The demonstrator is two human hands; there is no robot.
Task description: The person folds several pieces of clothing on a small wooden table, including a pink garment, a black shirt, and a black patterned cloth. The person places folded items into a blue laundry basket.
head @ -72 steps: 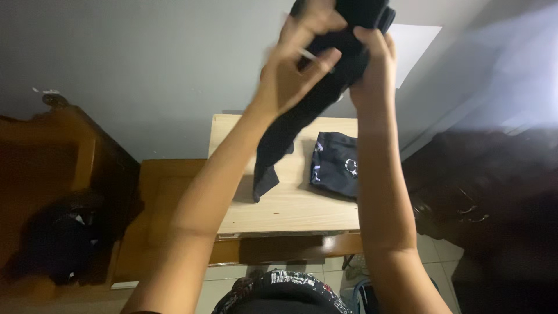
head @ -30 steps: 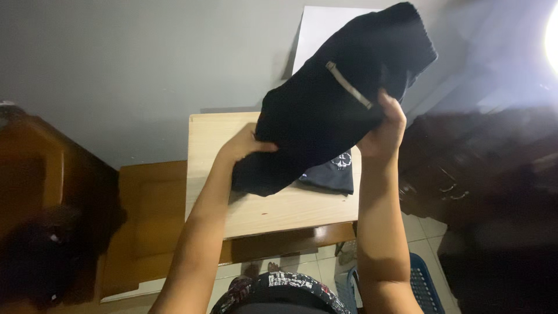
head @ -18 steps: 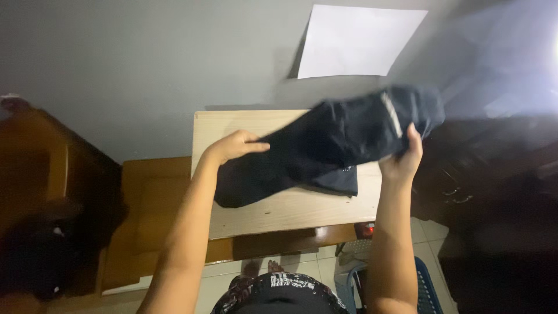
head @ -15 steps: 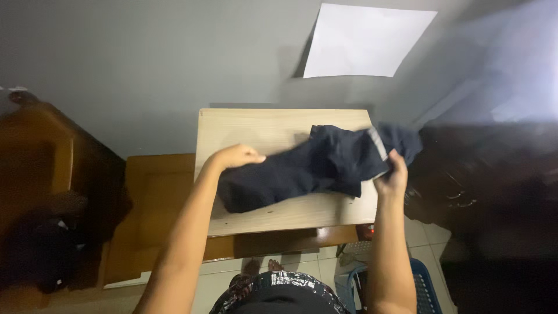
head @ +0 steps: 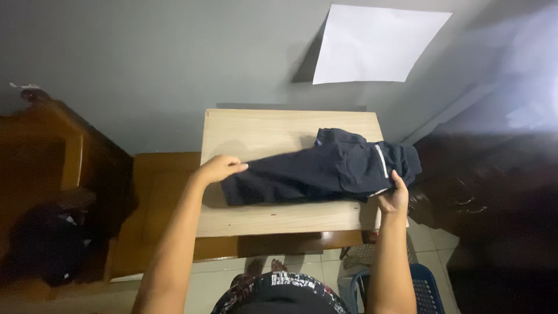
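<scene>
A dark navy pair of trousers (head: 314, 171) lies stretched across a small light wooden table (head: 256, 134), its wide end with a pale stripe hanging a little past the table's right edge. My left hand (head: 218, 168) grips the narrow leg end at the left. My right hand (head: 393, 196) holds the wide end at the table's right front corner. A second folded dark garment lies under it, mostly hidden.
A white sheet of paper (head: 381, 43) hangs on the grey wall behind the table. A brown wooden bench (head: 157, 203) and chair (head: 52, 157) stand to the left, with a dark bag (head: 43, 244) below. Dark furniture (head: 494, 197) fills the right. A blue basket (head: 427, 291) sits on the tiled floor.
Both hands brought the dark trousers down from head height and laid them flat on the table, over the folded garment that was there.
</scene>
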